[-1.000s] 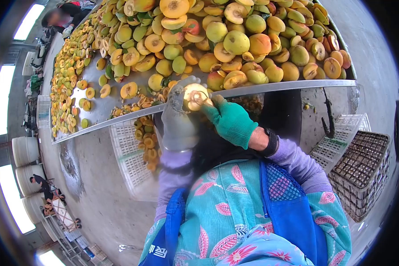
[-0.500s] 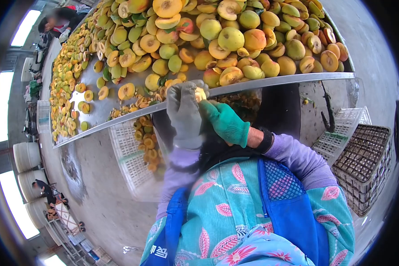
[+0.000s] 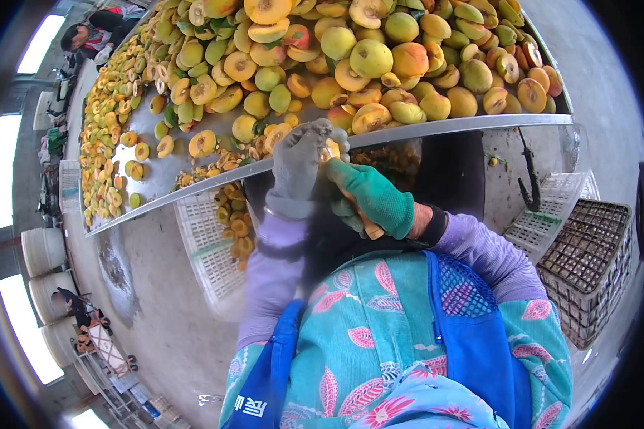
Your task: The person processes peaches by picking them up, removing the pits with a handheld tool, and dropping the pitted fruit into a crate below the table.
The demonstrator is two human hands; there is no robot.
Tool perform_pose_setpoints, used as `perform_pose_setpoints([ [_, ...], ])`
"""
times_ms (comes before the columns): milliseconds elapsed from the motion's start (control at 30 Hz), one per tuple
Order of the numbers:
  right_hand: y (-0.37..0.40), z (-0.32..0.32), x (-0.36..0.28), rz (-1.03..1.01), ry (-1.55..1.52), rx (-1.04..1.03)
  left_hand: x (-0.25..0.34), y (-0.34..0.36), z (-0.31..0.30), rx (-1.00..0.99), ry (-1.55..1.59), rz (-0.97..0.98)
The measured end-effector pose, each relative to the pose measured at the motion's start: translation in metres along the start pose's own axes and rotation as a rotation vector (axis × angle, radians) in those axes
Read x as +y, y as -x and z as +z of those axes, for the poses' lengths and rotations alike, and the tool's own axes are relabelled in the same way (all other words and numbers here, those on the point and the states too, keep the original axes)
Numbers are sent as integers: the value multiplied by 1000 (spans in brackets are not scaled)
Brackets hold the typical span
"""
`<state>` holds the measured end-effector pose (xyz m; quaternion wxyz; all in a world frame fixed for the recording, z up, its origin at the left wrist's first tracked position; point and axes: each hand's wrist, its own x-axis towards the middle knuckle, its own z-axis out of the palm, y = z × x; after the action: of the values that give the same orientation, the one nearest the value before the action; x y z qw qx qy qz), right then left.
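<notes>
My left hand (image 3: pixel 300 161), in a grey glove, is closed around a cut piece of yellow peach (image 3: pixel 330 151) at the table's near edge. My right hand (image 3: pixel 376 199), in a green glove, grips a tool with a light wooden handle (image 3: pixel 373 228), whose end pokes out below the fist. The tool's working end is hidden between the hands and the fruit. Both hands meet at the peach piece. Just beyond them lies a heap of whole and halved peaches (image 3: pixel 371 58) on the metal table (image 3: pixel 451 129).
A white crate with halved fruit (image 3: pixel 207 247) stands below the table on the left. White (image 3: pixel 551 214) and dark (image 3: pixel 587 264) crates are stacked on the right. One person (image 3: pixel 96 36) bends at the table's far left end; another (image 3: pixel 75 304) is farther off.
My left forearm has swung slightly left and the grey hand has turned. My right hand has shifted a little right and down, exposing more of the wooden handle.
</notes>
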<state>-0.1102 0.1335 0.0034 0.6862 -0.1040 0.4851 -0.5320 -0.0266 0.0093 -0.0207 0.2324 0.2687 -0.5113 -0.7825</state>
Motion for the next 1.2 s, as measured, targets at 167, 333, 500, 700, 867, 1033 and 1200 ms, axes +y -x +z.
perform_pose_setpoints([
  [167, -12, 13, 10, -145, -177, 29, 3, -13, 4, 112, -99, -35],
  [333, -28, 21, 23, -195, 85, 232, 4, -17, 5, 173, -87, -85],
  [500, -19, 30, 4, -120, -91, 99, 25, -22, 9, 112, -280, -137],
  [700, -22, 17, -5, 92, -626, -308, 31, -27, 5, -85, -51, -195],
  [867, -11, 15, -17, 129, -162, -421, 20, 4, -8, 277, 389, -126],
  [1033, -12, -36, 13, 289, -420, -478, 39, 61, -96, 674, -314, 293],
  [1200, -12, -27, 25, 175, -145, -135, 33, 11, -89, 358, -1560, 362],
])
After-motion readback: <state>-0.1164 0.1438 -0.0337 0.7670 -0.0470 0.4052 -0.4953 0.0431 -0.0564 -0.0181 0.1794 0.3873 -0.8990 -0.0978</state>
